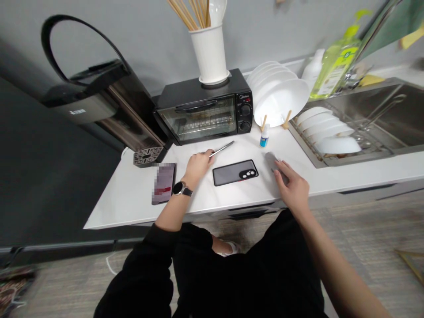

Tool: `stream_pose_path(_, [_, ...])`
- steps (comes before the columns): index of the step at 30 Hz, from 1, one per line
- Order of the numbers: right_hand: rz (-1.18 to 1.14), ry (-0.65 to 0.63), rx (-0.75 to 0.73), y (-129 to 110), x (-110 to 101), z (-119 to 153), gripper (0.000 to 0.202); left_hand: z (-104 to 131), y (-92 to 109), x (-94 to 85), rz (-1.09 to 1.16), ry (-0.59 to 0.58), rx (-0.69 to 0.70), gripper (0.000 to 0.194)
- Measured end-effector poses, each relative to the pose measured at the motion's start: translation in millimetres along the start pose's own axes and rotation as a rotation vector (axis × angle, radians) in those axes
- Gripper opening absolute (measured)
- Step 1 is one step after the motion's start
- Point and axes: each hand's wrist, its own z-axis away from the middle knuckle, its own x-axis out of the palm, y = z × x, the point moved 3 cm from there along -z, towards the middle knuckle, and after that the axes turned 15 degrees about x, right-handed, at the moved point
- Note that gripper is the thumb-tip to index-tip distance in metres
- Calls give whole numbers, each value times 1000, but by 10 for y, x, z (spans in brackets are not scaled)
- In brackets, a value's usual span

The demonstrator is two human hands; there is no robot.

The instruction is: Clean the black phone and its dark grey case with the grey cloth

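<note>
My left hand [198, 165], with a watch on its wrist, is closed at the near end of a slim silver stick-like tool [223, 148] that points up and right. A clear phone case with a black rim [228, 174] lies on the white counter [205, 198] between my hands. Right of it, my right hand [293, 185] is held over the counter, thumb and fingers apart; a blurred grey patch shows beside its fingertips. Left of my left wrist lies a phone [164, 183], screen up. A small white and blue bottle [264, 138] stands behind the case.
A black toaster oven [202, 115] carries a white utensil holder [210, 53]. At left stands a tall dark dispenser [122, 115]. White plates [281, 101] stand in a rack beside a metal sink [397, 128] with bowls [338, 145] and a green soap bottle [338, 66].
</note>
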Motion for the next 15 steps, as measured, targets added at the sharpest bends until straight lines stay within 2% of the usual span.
stream_pose_path(2, [-13,1,-4,26,0,-1,47,46,-47,-128,-1,60,-59,31])
stream_pose_path(4, [-36,3,-11,60,-8,2,47,168,-49,-255,71,170,-123,36])
stream_pose_path(6, [-57,11,-25,74,-20,18,46,354,17,-311,389,322,-172,34])
stream_pose_path(7, [-67,21,-44,60,-23,31,46,447,86,-286,567,324,-166,33])
stream_pose_path(8, [-78,28,-76,27,-20,49,45,533,176,-233,716,276,-152,34])
stream_pose_path(10, [-93,4,-185,-103,24,95,45,676,362,-101,887,197,-145,36])
stream_pose_path(13, [-42,-205,-408,-397,219,175,50,792,556,45,864,203,-183,38])
stream_pose_path(15, [40,-370,-509,-562,384,222,52,838,628,61,664,204,-190,38])
